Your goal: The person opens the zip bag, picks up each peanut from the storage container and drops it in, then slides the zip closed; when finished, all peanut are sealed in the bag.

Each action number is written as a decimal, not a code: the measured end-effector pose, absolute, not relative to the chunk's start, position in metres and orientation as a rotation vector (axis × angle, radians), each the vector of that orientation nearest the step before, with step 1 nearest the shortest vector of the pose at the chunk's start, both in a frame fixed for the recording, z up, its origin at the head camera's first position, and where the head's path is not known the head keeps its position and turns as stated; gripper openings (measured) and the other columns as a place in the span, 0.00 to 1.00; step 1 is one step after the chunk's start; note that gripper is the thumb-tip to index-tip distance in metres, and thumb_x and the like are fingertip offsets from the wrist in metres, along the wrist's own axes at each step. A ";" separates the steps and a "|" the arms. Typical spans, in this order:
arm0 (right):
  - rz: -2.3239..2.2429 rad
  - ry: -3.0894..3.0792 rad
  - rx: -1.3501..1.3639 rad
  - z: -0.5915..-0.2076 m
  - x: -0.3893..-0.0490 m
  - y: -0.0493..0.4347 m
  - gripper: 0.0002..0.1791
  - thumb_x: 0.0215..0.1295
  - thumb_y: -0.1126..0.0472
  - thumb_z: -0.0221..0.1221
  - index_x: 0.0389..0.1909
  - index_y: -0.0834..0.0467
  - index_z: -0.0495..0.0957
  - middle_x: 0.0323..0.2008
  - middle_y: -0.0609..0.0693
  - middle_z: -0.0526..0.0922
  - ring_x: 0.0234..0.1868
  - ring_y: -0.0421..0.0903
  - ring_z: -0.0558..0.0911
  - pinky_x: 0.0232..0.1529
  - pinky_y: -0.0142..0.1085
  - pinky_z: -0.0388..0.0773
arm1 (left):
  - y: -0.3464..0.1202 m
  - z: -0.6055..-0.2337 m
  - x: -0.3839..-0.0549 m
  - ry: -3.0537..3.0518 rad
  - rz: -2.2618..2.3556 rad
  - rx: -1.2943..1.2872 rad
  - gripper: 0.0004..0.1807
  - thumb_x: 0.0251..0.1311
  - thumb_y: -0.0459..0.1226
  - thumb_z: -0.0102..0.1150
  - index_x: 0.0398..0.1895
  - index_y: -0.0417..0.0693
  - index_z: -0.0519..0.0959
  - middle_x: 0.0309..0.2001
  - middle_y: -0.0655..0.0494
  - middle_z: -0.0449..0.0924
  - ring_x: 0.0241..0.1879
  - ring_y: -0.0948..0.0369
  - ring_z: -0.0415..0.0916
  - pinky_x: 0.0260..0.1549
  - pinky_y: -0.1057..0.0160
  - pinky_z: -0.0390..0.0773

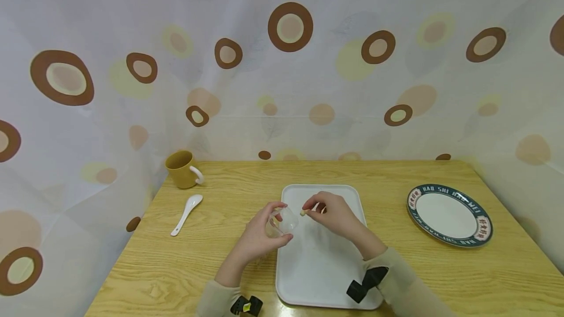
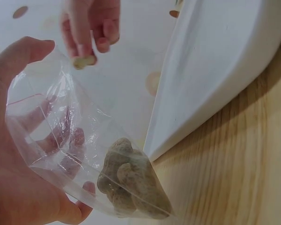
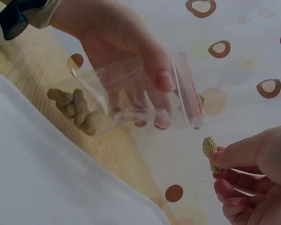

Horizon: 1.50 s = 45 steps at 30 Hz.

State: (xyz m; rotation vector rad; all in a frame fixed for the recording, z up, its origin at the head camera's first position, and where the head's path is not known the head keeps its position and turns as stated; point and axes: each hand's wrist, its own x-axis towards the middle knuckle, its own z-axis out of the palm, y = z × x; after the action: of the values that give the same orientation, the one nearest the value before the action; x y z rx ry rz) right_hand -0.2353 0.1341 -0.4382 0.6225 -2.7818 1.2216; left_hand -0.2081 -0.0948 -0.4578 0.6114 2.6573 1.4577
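Observation:
A clear zip bag [image 3: 131, 89] with a red line along its mouth is gripped by my left hand [image 1: 260, 234], over the left part of the white tray [image 1: 317, 268]. Several unshelled peanuts [image 2: 131, 178] lie in the bottom of the bag. Thumb and fingertips of my right hand [image 1: 332, 214] pinch a single peanut [image 3: 209, 152], just to the right of the bag's mouth and above the tray. In the left wrist view, that peanut [image 2: 83, 62] shows beyond the bag's upper edge.
A mustard-yellow mug [image 1: 182, 172] with a white handle stands at the table's back left. In front of it lies a white spoon [image 1: 187, 214]. On the right sits an oval plate [image 1: 449, 214] with a dark green lettered rim. A spotted curtain [image 1: 291, 77] hangs behind the wooden table [image 1: 145, 258].

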 end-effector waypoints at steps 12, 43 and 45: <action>1.252 -2.657 0.731 -0.412 -0.218 0.124 0.06 0.61 0.67 0.65 0.36 0.54 0.85 0.36 0.46 0.84 0.32 0.38 0.78 0.33 0.30 0.76 | -0.091 -0.455 -0.206 2.636 1.444 0.617 0.36 0.52 0.45 0.71 0.65 0.55 0.68 0.49 0.44 0.77 0.49 0.50 0.73 0.44 0.54 0.71; 1.349 -2.712 0.976 -0.415 -0.201 0.109 0.02 0.62 0.61 0.65 0.33 0.53 0.85 0.20 0.40 0.75 0.22 0.32 0.69 0.25 0.27 0.68 | -0.090 -0.454 -0.207 2.661 1.459 0.616 0.39 0.52 0.46 0.71 0.67 0.52 0.66 0.47 0.44 0.73 0.44 0.55 0.70 0.40 0.57 0.71; 1.361 -2.710 0.992 -0.416 -0.200 0.109 0.02 0.62 0.60 0.66 0.33 0.53 0.85 0.20 0.40 0.74 0.22 0.32 0.68 0.25 0.27 0.67 | -0.090 -0.454 -0.207 2.666 1.465 0.603 0.40 0.51 0.45 0.72 0.68 0.53 0.65 0.50 0.43 0.73 0.47 0.54 0.70 0.41 0.56 0.72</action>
State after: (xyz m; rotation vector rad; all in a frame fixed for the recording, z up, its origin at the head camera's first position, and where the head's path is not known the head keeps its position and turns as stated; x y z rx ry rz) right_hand -0.2001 0.1087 -0.4157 0.9919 -2.7101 1.3611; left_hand -0.2066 -0.0903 -0.4540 0.6026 2.6658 1.4651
